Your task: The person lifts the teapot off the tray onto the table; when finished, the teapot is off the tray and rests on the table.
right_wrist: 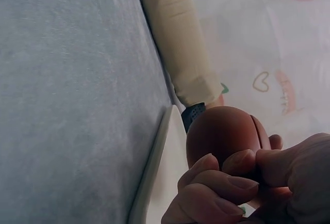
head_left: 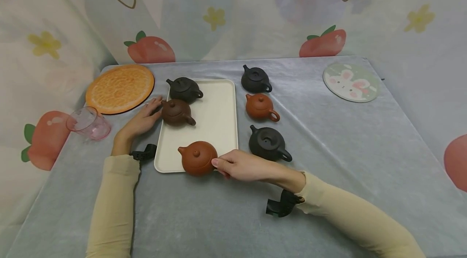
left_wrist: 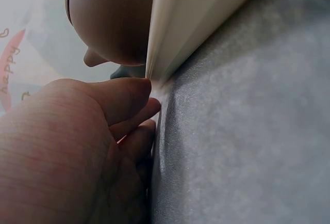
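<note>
Counting six teapots [head_left: 197, 157], one tray [head_left: 219, 116]

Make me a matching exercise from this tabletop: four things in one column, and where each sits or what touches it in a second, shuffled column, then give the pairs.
Things:
1. reddish-brown teapot
2. dark brown teapot
3. pink cup
4. rabbit coaster

Places:
A. far right on the grey cloth, away from both hands
B. at the near edge of the cream tray, gripped at its handle side by the right hand
C. left of the tray, near the orange mat
D. on the tray's left side, beside the left hand

Pairs: 1-B, 2-D, 3-C, 4-A
</note>
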`<state>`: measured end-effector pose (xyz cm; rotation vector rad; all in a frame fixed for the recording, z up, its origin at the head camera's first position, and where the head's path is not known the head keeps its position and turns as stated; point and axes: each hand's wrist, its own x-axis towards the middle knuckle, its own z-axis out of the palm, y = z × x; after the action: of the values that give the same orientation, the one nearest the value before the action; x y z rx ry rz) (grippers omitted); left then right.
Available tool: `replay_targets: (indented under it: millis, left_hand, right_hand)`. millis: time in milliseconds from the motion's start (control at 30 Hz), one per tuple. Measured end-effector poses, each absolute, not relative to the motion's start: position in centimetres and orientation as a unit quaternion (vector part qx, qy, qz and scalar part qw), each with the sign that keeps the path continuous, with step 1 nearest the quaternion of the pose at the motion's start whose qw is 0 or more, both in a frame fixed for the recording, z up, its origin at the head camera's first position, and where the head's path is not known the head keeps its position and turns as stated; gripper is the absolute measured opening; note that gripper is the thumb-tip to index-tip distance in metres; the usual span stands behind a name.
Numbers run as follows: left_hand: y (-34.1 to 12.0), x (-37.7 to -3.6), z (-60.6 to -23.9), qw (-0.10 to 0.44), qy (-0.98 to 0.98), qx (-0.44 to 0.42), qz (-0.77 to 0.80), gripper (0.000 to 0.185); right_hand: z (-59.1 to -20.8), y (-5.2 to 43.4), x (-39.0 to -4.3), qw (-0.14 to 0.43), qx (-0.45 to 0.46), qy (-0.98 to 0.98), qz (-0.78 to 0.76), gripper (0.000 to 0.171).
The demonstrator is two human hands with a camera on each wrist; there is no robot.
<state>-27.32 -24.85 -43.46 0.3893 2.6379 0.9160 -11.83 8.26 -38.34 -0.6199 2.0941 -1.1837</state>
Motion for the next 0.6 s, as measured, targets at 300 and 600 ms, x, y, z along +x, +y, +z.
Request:
replay_targets:
  millis: [300, 600]
  left_hand:
    - [-24.8, -27.5, -43.6, 0.159, 0.924, 0.14, 0.317, 0.059]
    - [-24.9, -27.3, -43.6, 0.151, 0.923, 0.147, 0.322, 0.058]
  right_hand:
    - [-38.4, 9.8, -11.2, 0.314, -0.233, 0.808, -0.441, 0.046]
    - [-38.4, 11.2, -10.1, 0.317, -0.229, 0.806, -0.444, 0.049]
